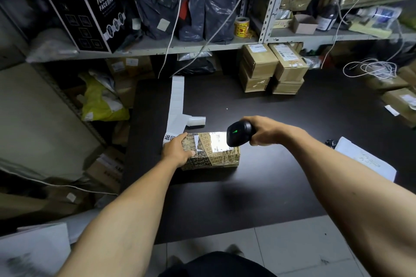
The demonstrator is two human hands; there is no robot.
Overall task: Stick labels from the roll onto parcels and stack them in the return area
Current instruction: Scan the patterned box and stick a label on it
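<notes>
A brown parcel wrapped in printed tape lies on the black table, a white shipping label on its top lit brightly. My left hand rests on the parcel's left end, fingers laid over its top edge. My right hand grips a black barcode scanner just above the parcel's right end, its green light on and its head pointed at the label. A white label strip runs from the table's back down to the parcel's left side, ending at a label with black characters under my left hand.
Several stacked cardboard boxes stand at the table's back right. A yellow sticker roll sits on the metal shelf above. White papers lie at the right edge, coiled cable at far right. Bags and boxes crowd the floor on the left.
</notes>
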